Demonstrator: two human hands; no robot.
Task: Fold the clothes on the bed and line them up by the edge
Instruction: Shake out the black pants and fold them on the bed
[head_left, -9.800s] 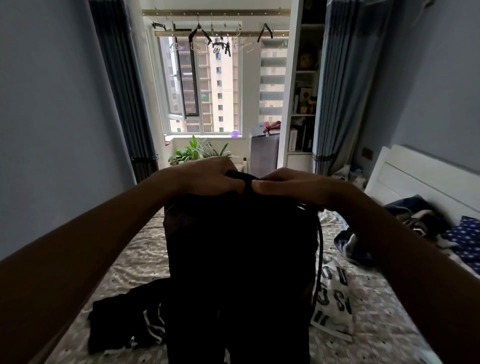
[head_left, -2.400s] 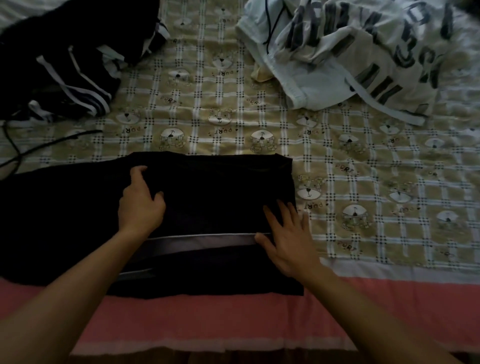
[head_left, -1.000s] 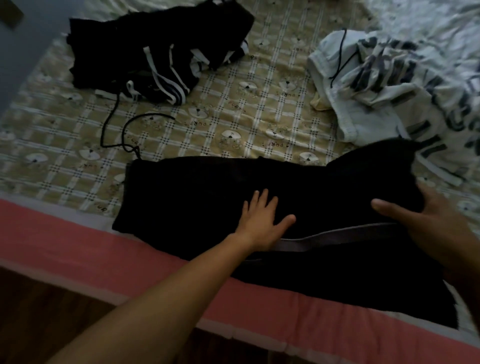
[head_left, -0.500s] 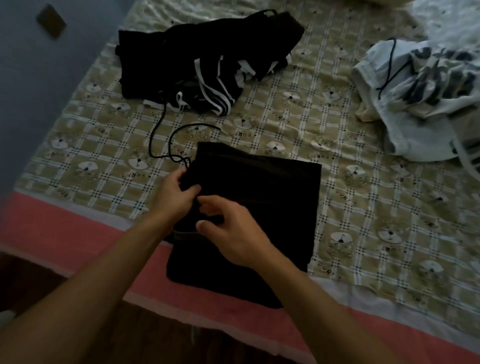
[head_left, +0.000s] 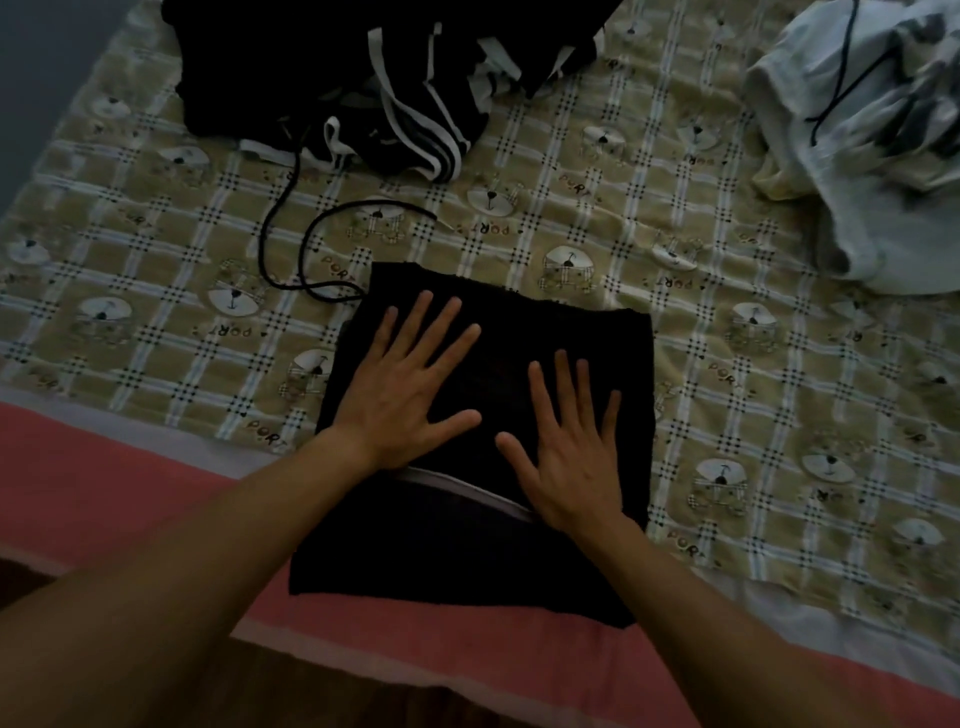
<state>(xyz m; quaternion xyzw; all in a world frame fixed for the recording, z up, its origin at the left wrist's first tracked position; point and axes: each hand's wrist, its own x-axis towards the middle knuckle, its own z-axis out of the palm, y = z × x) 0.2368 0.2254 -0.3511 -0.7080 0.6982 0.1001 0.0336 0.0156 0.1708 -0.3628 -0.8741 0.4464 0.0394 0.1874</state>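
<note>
Now both flat hands, left (head_left: 410, 387) and right (head_left: 569, 452), press the seemingly black folded garment (head_left: 587, 343).

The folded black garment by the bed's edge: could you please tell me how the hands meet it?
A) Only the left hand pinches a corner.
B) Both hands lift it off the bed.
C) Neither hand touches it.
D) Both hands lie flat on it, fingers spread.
D: the left hand and the right hand both lie flat, fingers straight and spread, on top of the folded black garment.
</note>
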